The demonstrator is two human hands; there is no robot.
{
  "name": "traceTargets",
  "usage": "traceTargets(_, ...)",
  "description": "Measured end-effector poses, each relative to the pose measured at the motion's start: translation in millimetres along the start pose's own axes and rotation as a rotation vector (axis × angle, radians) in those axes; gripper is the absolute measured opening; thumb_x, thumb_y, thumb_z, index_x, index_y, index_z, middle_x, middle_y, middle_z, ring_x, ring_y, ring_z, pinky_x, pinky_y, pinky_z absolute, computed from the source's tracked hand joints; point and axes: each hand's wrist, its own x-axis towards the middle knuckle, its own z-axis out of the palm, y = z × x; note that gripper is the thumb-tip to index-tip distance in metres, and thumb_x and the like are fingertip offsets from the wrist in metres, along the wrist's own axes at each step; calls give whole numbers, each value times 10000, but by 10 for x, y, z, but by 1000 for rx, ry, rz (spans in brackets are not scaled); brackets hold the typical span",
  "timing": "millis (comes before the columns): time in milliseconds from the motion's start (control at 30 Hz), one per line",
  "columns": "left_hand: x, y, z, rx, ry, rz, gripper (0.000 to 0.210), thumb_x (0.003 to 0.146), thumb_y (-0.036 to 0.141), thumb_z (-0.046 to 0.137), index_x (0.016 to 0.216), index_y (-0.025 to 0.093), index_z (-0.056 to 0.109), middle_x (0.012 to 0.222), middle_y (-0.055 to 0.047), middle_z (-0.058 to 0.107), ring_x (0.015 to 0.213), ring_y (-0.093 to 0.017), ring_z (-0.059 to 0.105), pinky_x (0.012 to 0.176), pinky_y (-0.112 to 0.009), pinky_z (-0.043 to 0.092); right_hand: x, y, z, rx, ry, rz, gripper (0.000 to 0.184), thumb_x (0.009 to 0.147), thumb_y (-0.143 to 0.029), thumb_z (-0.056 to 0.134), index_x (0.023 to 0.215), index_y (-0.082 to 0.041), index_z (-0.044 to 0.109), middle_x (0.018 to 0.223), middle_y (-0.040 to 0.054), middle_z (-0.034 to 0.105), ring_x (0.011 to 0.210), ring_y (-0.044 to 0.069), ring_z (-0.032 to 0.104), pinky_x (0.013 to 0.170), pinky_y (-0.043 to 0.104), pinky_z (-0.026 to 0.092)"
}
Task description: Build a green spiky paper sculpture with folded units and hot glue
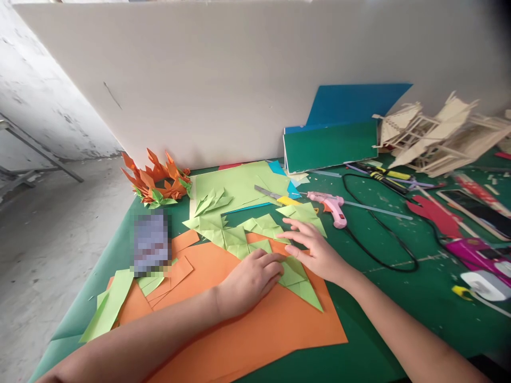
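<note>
My left hand (252,281) rests over the orange sheet (295,332), its fingers curled down onto a folded light-green paper (297,282). That paper has a creased, pointed end sticking out to the right; the part under my fingers is hidden. Just beyond it, my right hand (313,249) hovers with fingers spread and thumb apart, holding nothing. Several more folded green pieces, such as one creased piece (261,225) and a flatter one (305,213), lie around both hands. A stack of pointed green leaf shapes (214,201) sits farther back.
An orange origami ring (159,181) stands at the back left, near a blurred-out object (150,242). A utility knife (275,195) lies on green sheets. A pink glue gun (331,206) trails its black cable (385,244) rightward. Wooden models (443,133) and a phone (479,210) are at right.
</note>
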Motion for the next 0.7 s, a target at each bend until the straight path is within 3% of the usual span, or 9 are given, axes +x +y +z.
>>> traceTargets(67, 6, 4, -2, -26, -10, -13, 124, 950, 286, 496, 994, 186, 556, 1194, -81, 617, 908, -203, 543, 815, -351, 481, 0, 11, 26, 4, -60, -9, 309, 964, -383, 466, 1232, -344, 614, 1437, 32, 472, 1334, 267, 404, 1070, 482, 399)
traceTargets(200, 12, -3, -35, -64, -31, -32, 180, 913, 357, 566, 960, 184, 555, 1094, -78, 618, 879, -203, 538, 783, -338, 477, 17, 24, 39, 112, -30, 4, 300, 958, -354, 469, 1191, -305, 651, 1253, 56, 598, 1214, 239, 521, 1025, 428, 453)
traceTargets(433, 5, -96, -130, 84, -29, -120, 394, 885, 559, 515, 945, 172, 565, 1002, -96, 612, 841, -228, 533, 742, -372, 483, 18, -11, -91, 329, 114, 125, 256, 909, -423, 557, 889, -221, 714, 998, 66, 680, 870, 200, 634, 717, 313, 525)
traceTargets(567, -2, -141, -180, 164, -41, -177, 400, 892, 522, 528, 1095, 180, 571, 1054, -106, 589, 920, -258, 548, 772, -402, 494, 1, -28, -120, 297, 91, 186, 278, 848, -467, 629, 749, -208, 637, 722, 17, 640, 594, 143, 542, 574, 283, 455)
traceTargets(700, -1, -161, -219, 204, -74, -236, 360, 892, 476, 554, 1127, 204, 584, 1095, -107, 572, 935, -262, 552, 795, -419, 500, 7, -4, -68, 317, 35, 252, 358, 804, -520, 660, 686, -212, 522, 613, -28, 542, 541, 119, 484, 524, 254, 397)
